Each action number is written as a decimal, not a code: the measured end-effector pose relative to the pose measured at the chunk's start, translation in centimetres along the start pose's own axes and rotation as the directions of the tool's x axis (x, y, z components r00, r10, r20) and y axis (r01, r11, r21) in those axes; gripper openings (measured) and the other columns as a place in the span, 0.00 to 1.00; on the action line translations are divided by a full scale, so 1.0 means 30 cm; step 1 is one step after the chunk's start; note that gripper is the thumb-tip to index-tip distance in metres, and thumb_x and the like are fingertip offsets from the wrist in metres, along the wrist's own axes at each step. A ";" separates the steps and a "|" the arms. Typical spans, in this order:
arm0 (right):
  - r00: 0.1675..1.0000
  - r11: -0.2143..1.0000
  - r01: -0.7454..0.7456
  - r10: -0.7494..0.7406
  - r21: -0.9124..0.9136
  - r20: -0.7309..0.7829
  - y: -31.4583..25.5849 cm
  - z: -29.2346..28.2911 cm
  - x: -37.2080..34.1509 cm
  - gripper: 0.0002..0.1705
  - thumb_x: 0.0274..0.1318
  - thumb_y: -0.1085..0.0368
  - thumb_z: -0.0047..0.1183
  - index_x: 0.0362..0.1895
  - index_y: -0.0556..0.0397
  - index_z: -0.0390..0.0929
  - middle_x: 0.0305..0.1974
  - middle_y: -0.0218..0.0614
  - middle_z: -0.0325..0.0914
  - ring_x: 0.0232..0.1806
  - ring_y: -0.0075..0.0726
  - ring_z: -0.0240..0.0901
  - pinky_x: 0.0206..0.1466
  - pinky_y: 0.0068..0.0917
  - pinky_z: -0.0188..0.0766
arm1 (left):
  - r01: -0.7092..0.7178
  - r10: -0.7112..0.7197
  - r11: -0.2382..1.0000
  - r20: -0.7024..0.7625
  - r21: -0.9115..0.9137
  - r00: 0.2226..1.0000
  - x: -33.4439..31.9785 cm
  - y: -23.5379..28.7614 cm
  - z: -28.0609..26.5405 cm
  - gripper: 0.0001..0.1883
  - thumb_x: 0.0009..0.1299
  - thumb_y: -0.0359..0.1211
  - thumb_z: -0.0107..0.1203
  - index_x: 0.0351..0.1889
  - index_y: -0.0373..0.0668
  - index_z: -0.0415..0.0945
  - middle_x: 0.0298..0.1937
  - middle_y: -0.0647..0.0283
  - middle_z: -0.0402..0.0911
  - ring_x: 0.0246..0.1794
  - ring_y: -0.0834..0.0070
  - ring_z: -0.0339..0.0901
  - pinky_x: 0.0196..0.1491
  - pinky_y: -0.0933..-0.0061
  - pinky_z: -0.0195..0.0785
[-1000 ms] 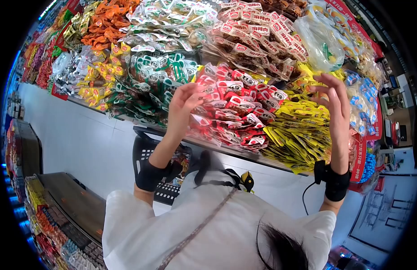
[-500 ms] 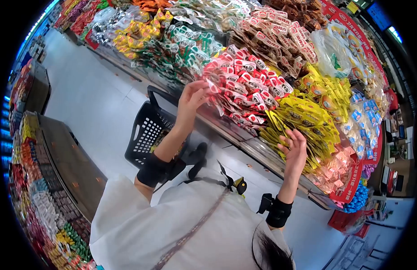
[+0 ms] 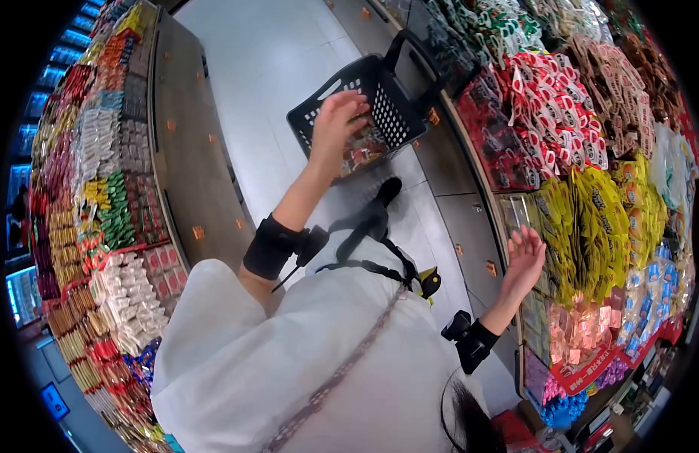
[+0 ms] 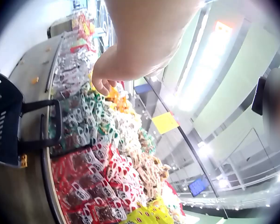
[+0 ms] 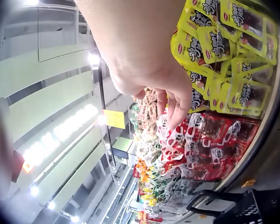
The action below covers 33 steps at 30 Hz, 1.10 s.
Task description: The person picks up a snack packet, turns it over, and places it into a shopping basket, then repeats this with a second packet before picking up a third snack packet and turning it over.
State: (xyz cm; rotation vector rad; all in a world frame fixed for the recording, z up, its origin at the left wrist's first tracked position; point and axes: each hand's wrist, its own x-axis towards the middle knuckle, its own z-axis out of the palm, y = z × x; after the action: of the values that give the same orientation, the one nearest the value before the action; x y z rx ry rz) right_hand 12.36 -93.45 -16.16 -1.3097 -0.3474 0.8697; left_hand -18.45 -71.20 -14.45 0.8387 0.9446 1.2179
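Note:
In the head view my left hand [image 3: 337,128] is above the black shopping basket [image 3: 398,90], its fingers loosely bent and no item showing in them. Small packets [image 3: 364,151] lie inside the basket, partly hidden by that hand. My right hand [image 3: 525,257] hovers at the edge of the display counter, beside the yellow snack packets [image 3: 591,226], fingers relaxed and nothing in them. Further up the counter lies a heap of red-and-white snack packets [image 3: 553,113]. The right wrist view shows that hand's fingers [image 5: 177,109] hanging loose, overlapping the red packets there.
Another counter [image 3: 187,113] stacked with wrapped snacks runs along the left side. Between the counters is a pale tiled floor [image 3: 251,68]. Pink packets [image 3: 583,332] and blue-and-white packets [image 3: 655,294] fill the near end of the right counter.
The view has turned left, so the basket now sits near the top middle. My left hand has gone from the red packets to over the basket. My right hand has moved off the yellow packets.

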 end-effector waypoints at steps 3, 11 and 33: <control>0.998 0.999 -0.040 0.040 -0.007 0.052 0.036 0.035 0.023 0.23 0.62 0.50 0.31 0.48 0.55 0.66 0.49 0.40 0.68 0.48 0.34 0.66 0.52 0.29 0.61 | -0.054 0.052 0.999 -0.142 -0.010 0.989 -0.051 0.060 -0.147 0.15 0.67 0.33 0.44 0.49 0.37 0.64 0.47 0.59 0.71 0.48 0.73 0.69 0.48 0.73 0.64; 0.984 0.997 -0.069 0.071 -0.021 0.165 0.094 0.193 0.064 0.24 0.62 0.50 0.32 0.48 0.58 0.65 0.49 0.42 0.68 0.49 0.36 0.65 0.53 0.30 0.60 | -0.148 0.161 0.987 -0.328 0.067 0.931 -0.140 0.189 -0.415 0.16 0.68 0.33 0.42 0.50 0.36 0.62 0.50 0.55 0.69 0.51 0.69 0.68 0.52 0.68 0.63; 0.962 0.903 -0.273 0.257 0.332 0.093 0.479 0.821 -0.076 0.24 0.60 0.55 0.34 0.49 0.63 0.63 0.50 0.48 0.66 0.50 0.41 0.65 0.52 0.30 0.64 | 0.022 -0.034 0.999 -0.316 -0.040 0.948 0.150 0.365 -1.148 0.20 0.67 0.37 0.43 0.54 0.36 0.61 0.53 0.57 0.66 0.57 0.64 0.62 0.59 0.65 0.54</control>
State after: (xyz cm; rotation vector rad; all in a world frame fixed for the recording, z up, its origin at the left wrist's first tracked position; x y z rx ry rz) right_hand -10.80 -77.94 -22.53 -1.0238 -0.0456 1.1370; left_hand -53.93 -64.05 -18.42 0.6071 1.1852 1.3662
